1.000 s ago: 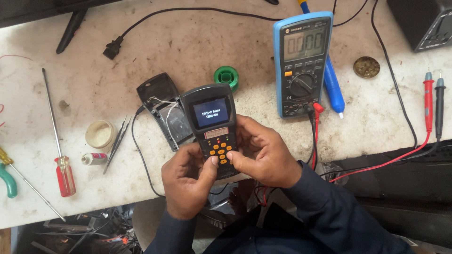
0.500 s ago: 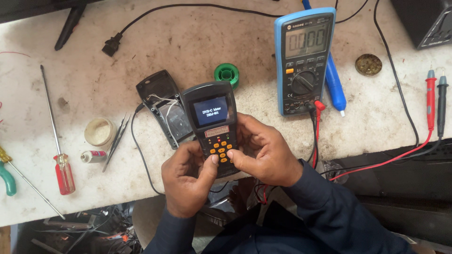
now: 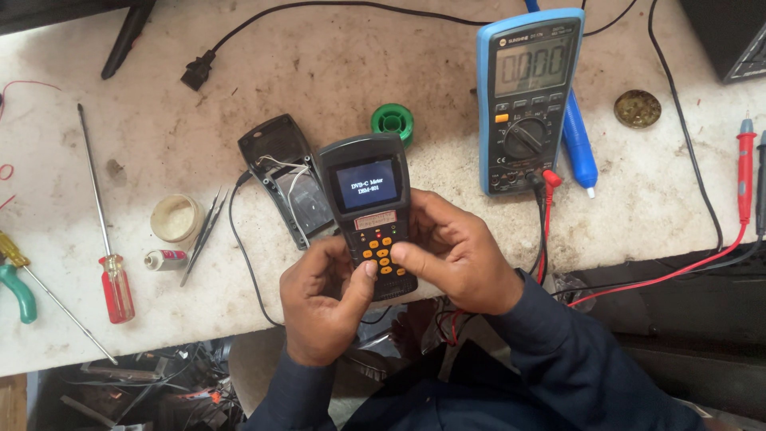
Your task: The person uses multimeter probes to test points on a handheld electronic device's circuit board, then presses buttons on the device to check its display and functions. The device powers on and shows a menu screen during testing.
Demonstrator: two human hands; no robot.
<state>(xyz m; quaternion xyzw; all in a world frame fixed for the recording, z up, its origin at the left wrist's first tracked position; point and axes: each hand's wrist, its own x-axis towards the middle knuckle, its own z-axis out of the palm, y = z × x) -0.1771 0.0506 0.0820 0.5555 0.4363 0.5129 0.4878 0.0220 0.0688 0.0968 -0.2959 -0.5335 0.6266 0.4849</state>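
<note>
Stained white workbench (image 3: 335, 64) fills the view, w/ clutter all round. Both hands hold 1 dark handheld meter (image 3: 369, 209) over the bench's near edge, its lit screen facing up. Left hand (image 3: 323, 299) cups the lower left side, fingers curled under, thumb pressed on the orange keypad. Right hand (image 3: 455, 255) wraps the right side, fingers curled close together, thumb tip also on the keys. Just left of the meter lies 1 opened black back cover (image 3: 279, 172) w/ loose wires. 1 green spool (image 3: 392, 121) sits behind it. 1 blue multimeter (image 3: 528, 96) lies to the right, approx. upright on the bench, red & black leads plugged in. Left side: 1 red-handled screwdriver (image 3: 112, 263), 1 pair of tweezers (image 3: 204, 231), 1 small round tub (image 3: 175, 217).
</note>
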